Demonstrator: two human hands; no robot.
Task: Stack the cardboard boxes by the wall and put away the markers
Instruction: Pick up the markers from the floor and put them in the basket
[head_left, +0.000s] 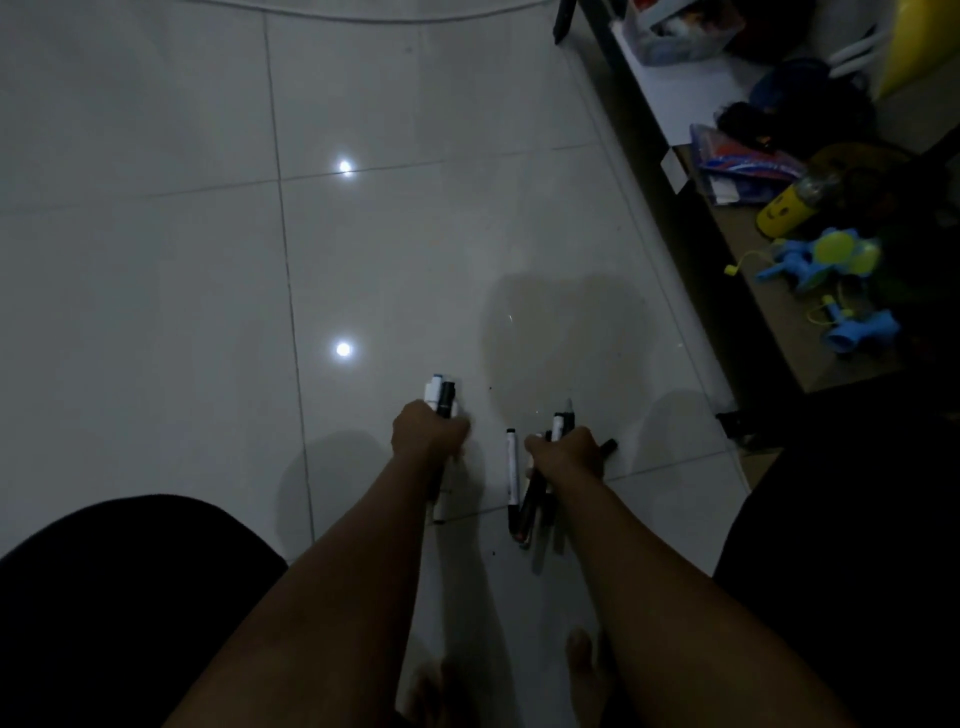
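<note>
Both hands full: left hand (428, 428) and right hand (563, 452) each clench a bunch of markers (441, 397). Gathered off the floor (208, 260) in one trip, I'd guess.

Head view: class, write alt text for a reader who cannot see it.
Both hands hold bundles of markers above a pale tiled floor: the left hand grips a few, the right hand more. A low shelf at right holds toys and a yellow bottle.

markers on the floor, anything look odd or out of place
One white marker lies loose on the tiled floor between the hands, beside the bundle in the right hand. The left hand grips its own bundle. Small dark specks dot the tiles nearby.
</note>
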